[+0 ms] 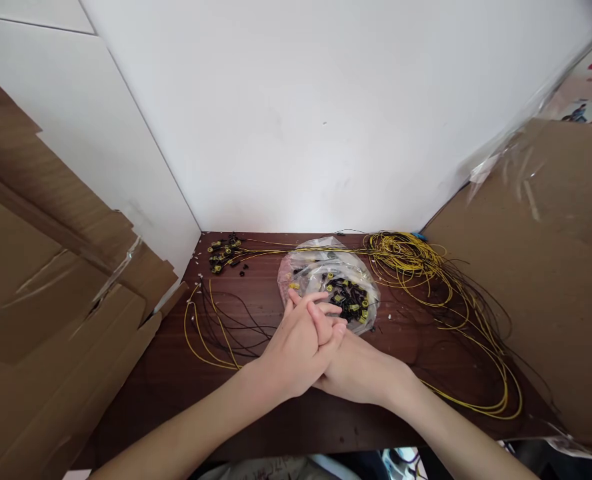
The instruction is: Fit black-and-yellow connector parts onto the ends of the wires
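Note:
My left hand [296, 337] and my right hand [353, 363] are clasped together over the front of the table, thumbs crossed and fingers interlaced. The left lies over the right and hides much of its palm and fingers. No wire or small part shows between them. Just beyond the fingertips lies a clear plastic bag [321, 270], spread open, with many small black and yellow connector-like pieces [349, 297] in it. Yellow and black wires [216, 320] lie to the left of my hands, and some run beneath my wrists.
A tangled coil of yellow and black wire [401, 253] sits at the back right, its loops trailing forward. Wire ends with black and yellow pieces [223, 252] are bunched at the back left. Cardboard sheets [51, 320] flank the dark brown tabletop [176, 393], and a white wall [301, 133] stands behind.

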